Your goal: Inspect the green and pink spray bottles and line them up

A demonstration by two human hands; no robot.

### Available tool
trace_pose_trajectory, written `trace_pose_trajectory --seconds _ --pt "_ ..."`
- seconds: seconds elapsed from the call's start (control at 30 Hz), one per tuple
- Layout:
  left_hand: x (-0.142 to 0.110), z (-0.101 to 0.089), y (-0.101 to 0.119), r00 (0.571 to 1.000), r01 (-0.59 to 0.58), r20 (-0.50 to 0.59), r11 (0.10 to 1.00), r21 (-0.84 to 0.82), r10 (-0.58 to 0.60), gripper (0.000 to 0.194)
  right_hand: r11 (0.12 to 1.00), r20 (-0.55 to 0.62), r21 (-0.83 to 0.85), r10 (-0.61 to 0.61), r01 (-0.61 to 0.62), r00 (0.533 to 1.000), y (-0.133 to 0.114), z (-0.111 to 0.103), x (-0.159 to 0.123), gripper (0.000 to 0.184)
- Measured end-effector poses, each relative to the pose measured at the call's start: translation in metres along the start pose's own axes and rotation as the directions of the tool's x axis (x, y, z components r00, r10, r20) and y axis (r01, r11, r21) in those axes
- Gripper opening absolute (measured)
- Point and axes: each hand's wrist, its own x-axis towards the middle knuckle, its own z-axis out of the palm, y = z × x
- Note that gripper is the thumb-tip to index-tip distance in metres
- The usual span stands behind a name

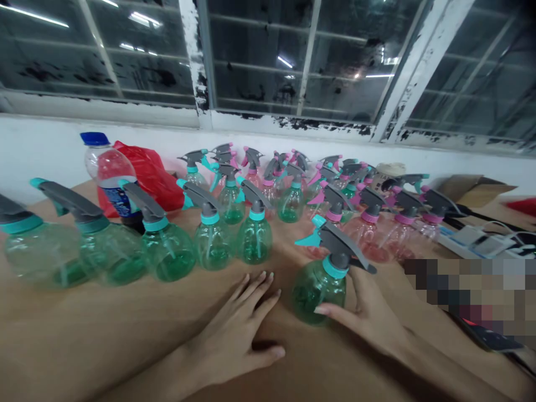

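From where I stand, most fingers of the right hand point(372, 318) vanish behind the round, see-through green plastic spray bottle with a grey-and-turquoise head point(322, 285) it grips, right of centre; the thumb shows in front. I can't tell whether the base touches the smooth brown table point(125, 329). The left hand point(240, 324), lower centre, is spread flat, holding nothing.

The left edge cuts off the end of a row of similar green bottles point(167, 254); pixel blocks mask the lower right. Behind, pink-and-grey-headed spray bottles point(370, 216) overlap confusingly. Upper left, a clear blue-capped plastic bottle point(109, 162) partly blocks a crumpled red plastic bag point(159, 181).
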Motion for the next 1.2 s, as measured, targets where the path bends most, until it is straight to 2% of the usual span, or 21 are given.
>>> trace_pose_trajectory --seconds 0.1,0.17,0.4,0.7,0.87,1.2 --pt "0.001 0.000 0.000 1.000 -0.001 0.000 1.000 0.009 0.001 0.073 0.993 -0.061 -0.114 0.028 -0.035 0.998 -0.003 -0.001 -0.011 0.063" --pt "0.002 0.000 0.001 1.000 0.002 0.026 1.000 0.029 -0.003 0.074 0.989 -0.093 -0.131 0.050 -0.062 0.994 -0.006 0.000 -0.012 0.061" --pt "0.002 -0.004 0.004 0.999 0.006 0.048 0.998 0.069 -0.010 0.075 0.992 -0.190 -0.120 0.010 -0.033 0.982 -0.007 0.020 0.024 0.057" --pt "0.002 -0.005 0.003 0.999 -0.010 0.032 0.998 0.057 0.008 0.075 0.987 -0.207 -0.156 -0.002 -0.031 0.978 0.001 0.052 0.067 0.059" --pt "0.001 -0.004 0.002 1.000 -0.008 0.028 0.999 0.034 0.007 0.076 0.982 -0.218 -0.181 0.014 -0.054 0.976 0.003 0.059 0.071 0.064" --pt "-0.001 -0.007 0.005 0.998 0.014 0.057 0.999 0.040 -0.016 0.077 0.985 -0.183 -0.167 0.021 -0.052 0.983 -0.001 0.059 0.077 0.065"
